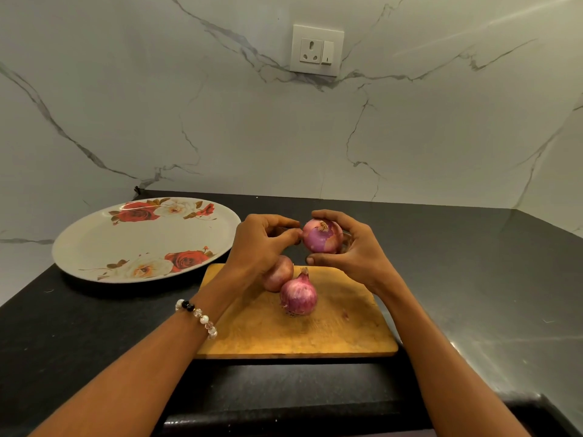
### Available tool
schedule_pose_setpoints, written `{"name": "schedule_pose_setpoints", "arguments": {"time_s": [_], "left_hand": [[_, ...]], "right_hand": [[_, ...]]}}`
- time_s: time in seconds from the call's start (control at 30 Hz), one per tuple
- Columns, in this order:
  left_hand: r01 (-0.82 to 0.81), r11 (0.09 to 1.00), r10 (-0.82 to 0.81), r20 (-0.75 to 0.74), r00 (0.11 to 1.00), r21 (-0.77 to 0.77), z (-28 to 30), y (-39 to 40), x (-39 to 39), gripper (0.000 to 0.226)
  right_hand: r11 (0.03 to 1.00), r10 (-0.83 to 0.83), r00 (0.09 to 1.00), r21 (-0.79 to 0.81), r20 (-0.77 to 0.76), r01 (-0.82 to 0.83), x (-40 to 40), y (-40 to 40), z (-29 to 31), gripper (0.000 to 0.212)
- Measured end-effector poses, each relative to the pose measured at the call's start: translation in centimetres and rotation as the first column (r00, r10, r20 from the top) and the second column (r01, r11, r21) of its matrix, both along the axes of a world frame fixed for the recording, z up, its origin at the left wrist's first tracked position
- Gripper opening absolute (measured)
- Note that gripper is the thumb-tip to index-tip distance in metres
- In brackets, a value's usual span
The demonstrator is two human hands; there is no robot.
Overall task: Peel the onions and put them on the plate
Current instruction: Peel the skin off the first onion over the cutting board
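My right hand (356, 247) grips a red onion (321, 237) above the far edge of the wooden cutting board (331, 329); part of its skin is off and purple flesh shows. My left hand (258, 244) has thumb and fingertips pinched at the onion's left side. Two more onions in their skins sit on the board: one (298, 296) in the middle, another (279, 275) partly hidden behind my left wrist. The white floral plate (104, 244) lies to the left with nothing on it.
The board and plate rest on a dark stone counter (473, 279) that ends at a marble wall. A wall socket (317, 50) is mounted high on that wall. The counter's front edge runs just below the board.
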State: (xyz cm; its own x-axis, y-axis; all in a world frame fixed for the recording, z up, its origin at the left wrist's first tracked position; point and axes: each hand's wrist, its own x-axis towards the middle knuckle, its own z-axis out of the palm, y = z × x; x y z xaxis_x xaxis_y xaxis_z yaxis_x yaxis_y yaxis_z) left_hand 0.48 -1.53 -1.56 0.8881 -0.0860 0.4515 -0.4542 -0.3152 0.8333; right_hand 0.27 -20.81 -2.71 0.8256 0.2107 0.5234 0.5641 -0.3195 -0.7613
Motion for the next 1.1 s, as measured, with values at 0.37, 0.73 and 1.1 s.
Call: {"name": "schedule_pose_setpoints", "arguments": {"time_s": [0.37, 0.73, 1.1], "left_hand": [[-0.027, 0.997, 0.026, 0.013, 1.0, 0.069, -0.31, -0.39, -0.01, 0.023], [-0.074, 0.996, 0.074, 0.013, 0.997, 0.057, -0.58, -0.41, 0.23, 0.014], [0.018, 0.997, -0.034, 0.215, 0.976, 0.078, 0.12, -0.13, -0.31, 0.015]], "right_hand": [[0.996, -0.025, 0.993, -0.086, 0.118, 0.035, 0.22, 0.07, -0.2, 0.073], [0.994, -0.024, 0.983, -0.104, 0.183, 0.043, 0.3, 0.38, -0.33, 0.073], [0.998, 0.013, 1.0, 0.064, 0.018, -0.014, 0.26, 0.33, -0.33, 0.073]]}}
